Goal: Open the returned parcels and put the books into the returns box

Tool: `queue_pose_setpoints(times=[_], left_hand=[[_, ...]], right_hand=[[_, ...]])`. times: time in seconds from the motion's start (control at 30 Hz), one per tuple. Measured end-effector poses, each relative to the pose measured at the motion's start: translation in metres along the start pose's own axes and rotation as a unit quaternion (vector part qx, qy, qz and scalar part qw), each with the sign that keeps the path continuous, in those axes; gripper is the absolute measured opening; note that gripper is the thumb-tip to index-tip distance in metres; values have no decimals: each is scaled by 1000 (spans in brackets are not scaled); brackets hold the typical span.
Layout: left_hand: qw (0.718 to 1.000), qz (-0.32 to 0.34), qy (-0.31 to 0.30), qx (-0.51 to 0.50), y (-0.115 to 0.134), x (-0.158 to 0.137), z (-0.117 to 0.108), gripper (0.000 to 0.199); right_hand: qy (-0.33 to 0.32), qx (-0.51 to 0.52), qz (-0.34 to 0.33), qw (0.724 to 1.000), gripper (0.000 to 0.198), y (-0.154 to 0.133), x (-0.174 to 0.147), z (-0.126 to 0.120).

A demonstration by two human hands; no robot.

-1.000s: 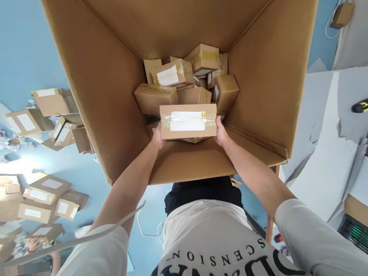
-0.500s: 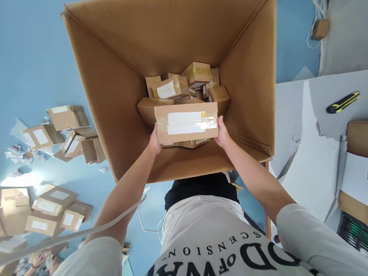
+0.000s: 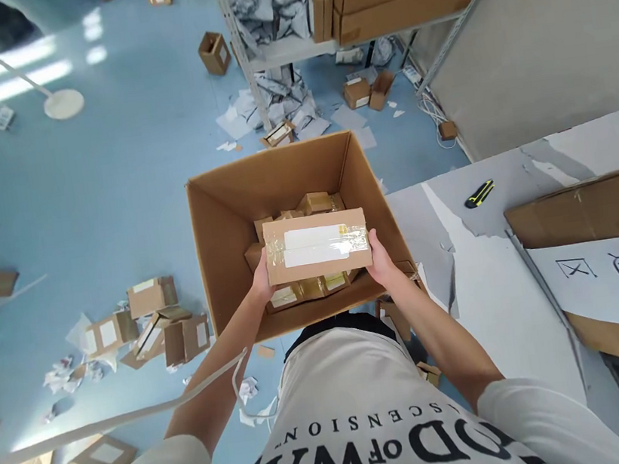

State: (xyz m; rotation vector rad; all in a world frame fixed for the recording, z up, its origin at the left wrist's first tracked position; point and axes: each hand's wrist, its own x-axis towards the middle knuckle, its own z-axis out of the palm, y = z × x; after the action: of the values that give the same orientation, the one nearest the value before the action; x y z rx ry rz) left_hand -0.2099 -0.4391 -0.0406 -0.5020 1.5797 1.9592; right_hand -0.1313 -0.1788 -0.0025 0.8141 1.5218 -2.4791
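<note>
Between my two hands is a long, flat cardboard box (image 3: 319, 267) with clear tape and a white label on its top. My left hand (image 3: 261, 278) grips its left end, and my right hand (image 3: 380, 259) grips the right end. The held box is over the mouth of a large open carton (image 3: 219, 198), in front of my waist. Several smaller taped boxes (image 3: 317, 202) lie inside that carton, partly hidden beneath the held one.
To the right a white table (image 3: 483, 300) carries a yellow-black utility knife (image 3: 479, 194) and a carton with a handwritten paper sign (image 3: 606, 276). Opened boxes (image 3: 148, 329) and paper scraps litter the floor at left. A shelf (image 3: 297, 49) with grey bags stands ahead.
My view has tilted up, so the shelf and more floor now show. Both hands still hold the box, which looks higher relative to the carton. The large carton appears smaller and lower in view.
</note>
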Motion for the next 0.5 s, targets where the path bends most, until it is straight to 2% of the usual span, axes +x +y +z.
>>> queue_pose_setpoints(times=[0.17,0.27,0.33,0.5], left_hand=[[1000,-24,-11,-16,18,-14,22,55],[999,-43,-20,-20,26,-16,45,52],[997,-60,-35,-15,28,-14,65,50],[989,-66,-129,38,16,-9,135,48]], right_hand=[[24,44,-17,999,70,-4,-21,-11],[56,74,-13,996,67,-10,-37,-25],[92,94,-16,991,66,-15,-51,-37],[192,125,-68,971,67,-22,-96,-83]])
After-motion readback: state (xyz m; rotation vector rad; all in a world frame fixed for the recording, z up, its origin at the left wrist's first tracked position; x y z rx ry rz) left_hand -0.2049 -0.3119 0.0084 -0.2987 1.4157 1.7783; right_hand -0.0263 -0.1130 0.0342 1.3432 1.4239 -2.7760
